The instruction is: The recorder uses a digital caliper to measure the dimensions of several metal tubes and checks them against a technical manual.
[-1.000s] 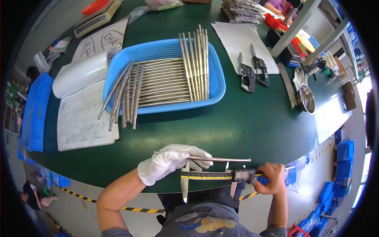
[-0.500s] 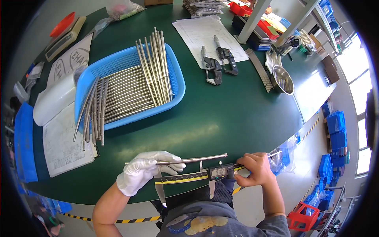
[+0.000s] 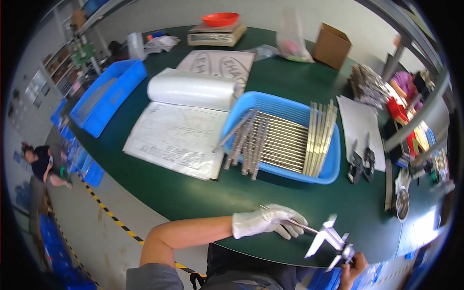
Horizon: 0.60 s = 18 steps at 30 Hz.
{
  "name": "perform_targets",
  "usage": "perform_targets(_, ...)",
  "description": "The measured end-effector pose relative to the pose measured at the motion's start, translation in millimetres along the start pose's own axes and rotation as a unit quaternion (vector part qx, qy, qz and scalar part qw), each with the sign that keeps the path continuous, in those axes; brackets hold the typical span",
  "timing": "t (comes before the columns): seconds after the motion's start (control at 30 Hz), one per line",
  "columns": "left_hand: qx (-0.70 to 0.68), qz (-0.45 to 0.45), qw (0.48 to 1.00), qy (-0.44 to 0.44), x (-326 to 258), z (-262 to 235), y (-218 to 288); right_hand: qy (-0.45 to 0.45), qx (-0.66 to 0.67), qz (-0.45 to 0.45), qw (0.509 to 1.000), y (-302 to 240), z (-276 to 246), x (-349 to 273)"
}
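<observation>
My left hand [image 3: 270,220], in a white glove, is closed around a slim metal rod [image 3: 303,226] that slants down to the right. My bare right hand [image 3: 356,268] grips a digital caliper [image 3: 332,238] near its display end, over the table's front edge. The caliper is tilted, with its jaws toward the rod's right end. Blur hides whether rod and jaws touch. Beyond my hands stands a blue plastic basket [image 3: 316,181]. Many similar metal rods [image 3: 282,142] lie across it, with a bunch leaning on each side.
Left of the basket are printed sheets [image 3: 176,140] under a white plastic roll [image 3: 193,91]. A blue bin [image 3: 107,99], a scale [image 3: 217,36] and a cardboard box [image 3: 332,46] stand farther back. Two micrometers [image 3: 362,164] and a metal bowl [image 3: 402,203] lie to the right.
The view has swung left, so the table's contents appear farther right. The caliper has turned from level to a steep tilt, its jaws now at the rod's end. Both hands keep their holds.
</observation>
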<state>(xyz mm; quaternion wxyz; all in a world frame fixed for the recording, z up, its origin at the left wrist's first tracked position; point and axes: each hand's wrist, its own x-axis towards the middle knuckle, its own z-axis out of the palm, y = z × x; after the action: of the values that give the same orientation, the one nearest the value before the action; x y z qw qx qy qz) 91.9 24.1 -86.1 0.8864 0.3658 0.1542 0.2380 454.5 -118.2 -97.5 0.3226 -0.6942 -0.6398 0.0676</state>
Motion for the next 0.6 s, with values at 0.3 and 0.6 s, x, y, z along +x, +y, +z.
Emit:
perform_targets(0.3,-0.112,0.039,0.993,0.023,18,1,-17,0.030,-0.101,-0.075,0.992,-18,-8,25)
perform_targets(0.6,-0.105,0.027,0.985,0.137,14,8,-14,-0.002,-0.192,-0.306,0.932,-81,-7,69)
